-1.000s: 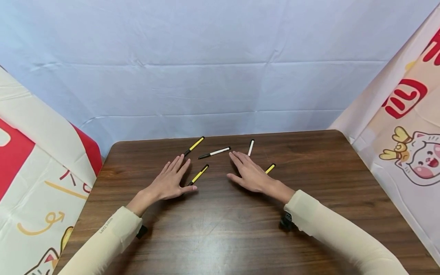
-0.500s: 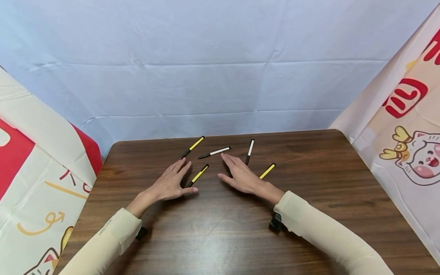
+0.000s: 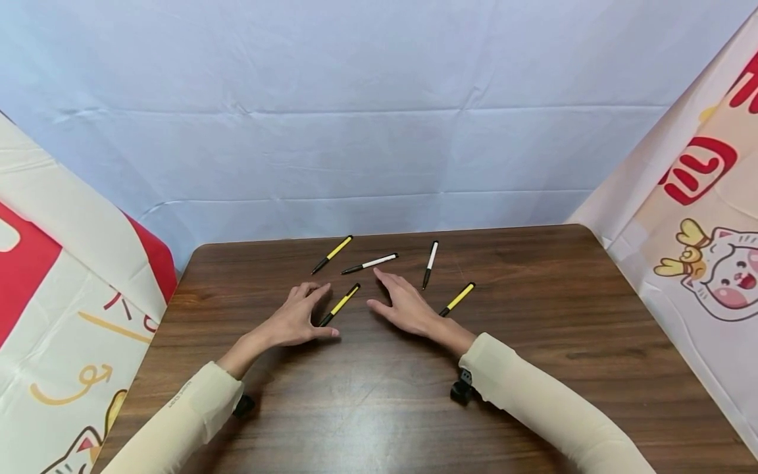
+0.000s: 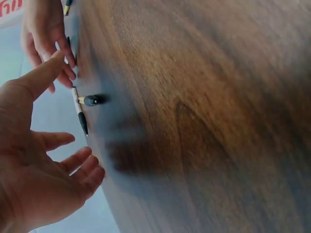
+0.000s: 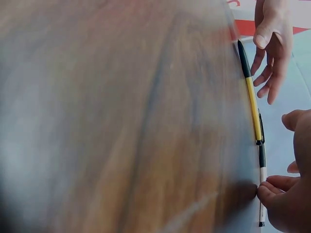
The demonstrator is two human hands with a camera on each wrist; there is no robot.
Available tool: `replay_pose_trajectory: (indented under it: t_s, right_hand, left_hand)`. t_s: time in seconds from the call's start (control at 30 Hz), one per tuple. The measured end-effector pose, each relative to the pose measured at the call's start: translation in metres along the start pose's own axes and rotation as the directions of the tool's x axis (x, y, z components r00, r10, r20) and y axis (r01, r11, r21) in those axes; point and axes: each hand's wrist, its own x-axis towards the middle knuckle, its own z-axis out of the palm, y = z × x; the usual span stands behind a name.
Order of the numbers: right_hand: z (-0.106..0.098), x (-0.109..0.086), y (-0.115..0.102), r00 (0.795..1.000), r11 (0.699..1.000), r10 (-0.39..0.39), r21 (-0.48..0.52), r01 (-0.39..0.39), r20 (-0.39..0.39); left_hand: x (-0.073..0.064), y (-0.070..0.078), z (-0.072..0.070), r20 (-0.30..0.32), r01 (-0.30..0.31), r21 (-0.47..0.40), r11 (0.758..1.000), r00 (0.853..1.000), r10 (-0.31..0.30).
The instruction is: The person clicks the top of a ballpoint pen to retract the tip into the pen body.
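My left hand (image 3: 299, 318) hovers at a yellow pen (image 3: 342, 303) with a black grip, thumb spread and fingers slightly bent. The pen lies in the gap between thumb and fingers, not gripped. My right hand (image 3: 408, 308) is to its right with relaxed fingers and holds nothing. Just beyond those fingertips lies a white pen (image 3: 372, 263) with a black grip. A second yellow pen (image 3: 458, 299) is partly hidden behind the right hand. In the right wrist view the near yellow pen (image 5: 252, 97) lies between both hands, with a white pen (image 5: 263, 170) beyond it.
Another yellow pen (image 3: 333, 254) lies near the back edge of the brown wooden table (image 3: 367, 408). A second white pen (image 3: 431, 263) lies right of the middle. A pale cloth (image 3: 379, 131) hangs behind, and printed cloths (image 3: 710, 263) flank the table.
My right hand has moved left, uncovering more of the right-hand white and yellow pens. The left hand's fingers have drawn in and bent slightly. The pens have not moved.
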Motion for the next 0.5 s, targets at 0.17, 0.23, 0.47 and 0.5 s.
replay_pose_trajectory:
  t_s: [0.17, 0.23, 0.47, 0.5]
  right_hand:
    - [0.005, 0.004, -0.006, 1.000, 1.000, 0.010, 0.022, -0.010, -0.004]
    - [0.006, 0.006, -0.008, 1.000, 1.000, 0.011, 0.022, -0.010, -0.011]
    - [0.013, 0.013, -0.013, 0.999, 0.998, 0.012, 0.056, -0.010, -0.033]
    - [0.014, 0.014, -0.014, 0.999, 0.998, 0.012, 0.060, -0.010, -0.037]
  left_hand:
    - [0.000, 0.001, 0.000, -0.004, 0.007, -0.037, 0.999, 1.000, -0.007]
    - [0.000, 0.001, 0.000, -0.003, 0.009, -0.044, 0.999, 1.000, -0.009]
    - [-0.001, 0.001, -0.002, 0.009, 0.009, -0.103, 0.995, 1.000, -0.008]
    - [-0.001, 0.001, -0.002, 0.006, 0.006, -0.113, 0.994, 1.000, -0.006]
